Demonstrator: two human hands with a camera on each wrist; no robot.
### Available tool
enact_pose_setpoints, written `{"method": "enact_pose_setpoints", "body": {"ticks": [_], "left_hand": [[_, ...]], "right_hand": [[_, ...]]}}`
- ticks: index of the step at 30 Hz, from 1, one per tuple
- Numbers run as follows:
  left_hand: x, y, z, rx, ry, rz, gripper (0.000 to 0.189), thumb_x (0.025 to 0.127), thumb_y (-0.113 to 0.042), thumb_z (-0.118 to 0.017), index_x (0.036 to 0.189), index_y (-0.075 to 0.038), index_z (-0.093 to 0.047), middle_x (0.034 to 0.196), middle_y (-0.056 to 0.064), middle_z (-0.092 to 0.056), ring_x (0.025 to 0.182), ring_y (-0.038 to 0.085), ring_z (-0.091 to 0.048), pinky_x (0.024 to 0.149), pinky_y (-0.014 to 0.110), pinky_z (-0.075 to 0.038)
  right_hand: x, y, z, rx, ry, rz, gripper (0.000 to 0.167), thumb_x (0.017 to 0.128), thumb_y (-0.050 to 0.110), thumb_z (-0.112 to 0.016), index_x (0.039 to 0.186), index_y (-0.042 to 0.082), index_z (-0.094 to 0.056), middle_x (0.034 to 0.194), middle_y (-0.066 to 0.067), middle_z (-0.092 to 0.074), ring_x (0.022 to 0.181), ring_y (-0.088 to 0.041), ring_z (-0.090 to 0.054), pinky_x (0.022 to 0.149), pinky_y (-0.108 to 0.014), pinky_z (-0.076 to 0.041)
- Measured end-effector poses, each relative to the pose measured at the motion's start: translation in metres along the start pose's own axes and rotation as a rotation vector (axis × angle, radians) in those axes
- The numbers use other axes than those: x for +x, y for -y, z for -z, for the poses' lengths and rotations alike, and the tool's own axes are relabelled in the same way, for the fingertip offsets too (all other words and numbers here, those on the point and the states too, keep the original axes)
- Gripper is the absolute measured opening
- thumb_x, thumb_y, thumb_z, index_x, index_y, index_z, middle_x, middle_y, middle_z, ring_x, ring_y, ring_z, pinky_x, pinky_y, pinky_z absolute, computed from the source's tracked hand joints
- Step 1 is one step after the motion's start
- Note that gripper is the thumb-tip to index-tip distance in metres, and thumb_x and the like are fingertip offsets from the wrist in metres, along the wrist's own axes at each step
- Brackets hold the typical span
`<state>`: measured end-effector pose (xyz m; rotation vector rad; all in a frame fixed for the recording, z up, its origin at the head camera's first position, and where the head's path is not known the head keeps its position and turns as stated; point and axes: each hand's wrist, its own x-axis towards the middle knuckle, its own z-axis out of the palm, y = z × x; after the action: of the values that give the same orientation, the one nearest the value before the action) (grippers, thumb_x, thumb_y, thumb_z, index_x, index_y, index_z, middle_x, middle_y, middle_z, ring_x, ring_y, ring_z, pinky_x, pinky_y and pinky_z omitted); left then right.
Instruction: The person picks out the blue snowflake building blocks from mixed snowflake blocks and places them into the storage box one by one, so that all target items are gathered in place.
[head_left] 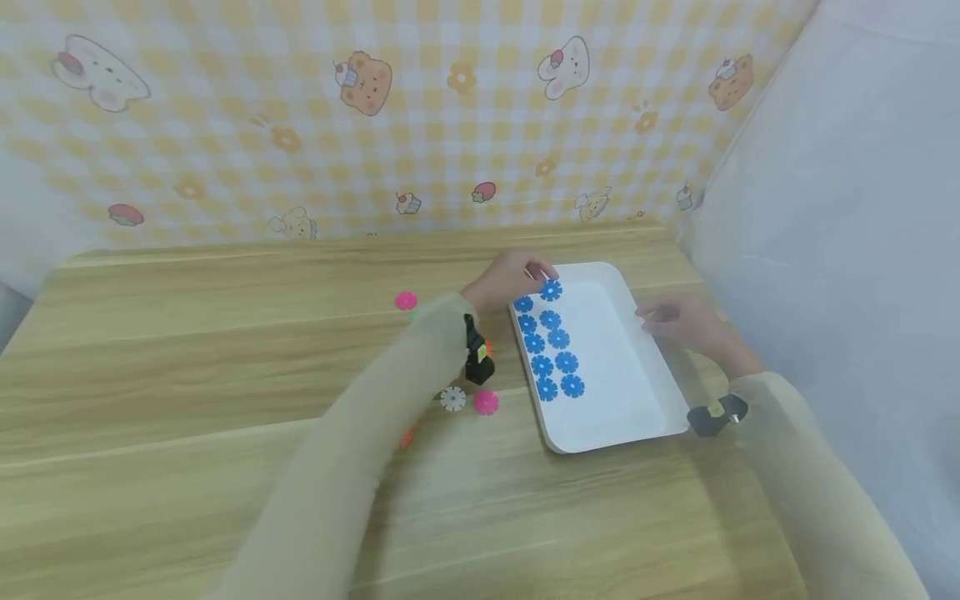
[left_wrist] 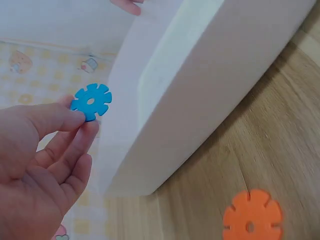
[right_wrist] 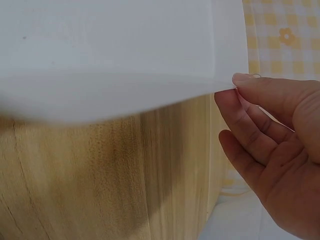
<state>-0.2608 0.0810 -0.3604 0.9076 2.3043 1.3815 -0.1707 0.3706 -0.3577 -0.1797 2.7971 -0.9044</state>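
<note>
Between thumb and fingertips my left hand (head_left: 510, 277) pinches a blue notched disc (left_wrist: 92, 102) with a hole in its middle. In the head view this hand is over the far left corner of a white tray (head_left: 611, 350). Inside the tray, along its left side, lie two columns of similar blue discs (head_left: 558, 338). My right hand (head_left: 686, 323) pinches the tray's right rim; the right wrist view shows its thumb (right_wrist: 270, 92) above the edge and a finger below.
Left of the tray, pink discs (head_left: 486, 402), a white disc (head_left: 453, 398) and an orange disc (left_wrist: 252, 217) lie on the wooden table (head_left: 225, 350). My left forearm covers part of this area. A yellow checked backdrop (head_left: 420, 125) stands behind the table.
</note>
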Motion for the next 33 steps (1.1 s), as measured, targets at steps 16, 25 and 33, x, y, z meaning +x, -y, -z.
{"method": "enact_pose_setpoints", "body": {"ticks": [16, 25, 33], "left_hand": [[0.023, 0.004, -0.021, 0.266, -0.038, 0.135, 0.023, 0.089, 0.005, -0.049, 0.102, -0.002, -0.067, 0.107, 0.009, -0.061, 0.100, 0.020, -0.055, 0.087, 0.026, -0.044], [0.024, 0.004, -0.030, 0.313, -0.036, 0.262, 0.028, 0.093, 0.002, -0.045, 0.111, -0.006, -0.064, 0.114, 0.006, -0.059, 0.105, 0.019, -0.053, 0.093, 0.028, -0.041], [0.026, 0.007, -0.034, 0.403, -0.010, 0.271, 0.029, 0.091, 0.002, -0.048, 0.115, -0.007, -0.062, 0.118, 0.006, -0.059, 0.109, 0.019, -0.053, 0.092, 0.028, -0.042]], "right_hand": [[0.000, -0.002, 0.001, -0.013, -0.020, 0.046, 0.028, 0.086, 0.006, -0.061, 0.111, -0.007, -0.060, 0.101, -0.023, -0.063, 0.091, -0.037, -0.060, 0.081, -0.049, -0.047], [-0.001, 0.000, 0.001, -0.003, -0.009, 0.016, 0.029, 0.087, 0.007, -0.061, 0.112, -0.006, -0.059, 0.102, -0.023, -0.063, 0.093, -0.037, -0.059, 0.082, -0.049, -0.046], [-0.002, 0.002, 0.002, 0.000, 0.006, -0.004, 0.030, 0.087, 0.010, -0.061, 0.114, -0.005, -0.059, 0.102, -0.022, -0.063, 0.095, -0.036, -0.058, 0.083, -0.049, -0.045]]}}
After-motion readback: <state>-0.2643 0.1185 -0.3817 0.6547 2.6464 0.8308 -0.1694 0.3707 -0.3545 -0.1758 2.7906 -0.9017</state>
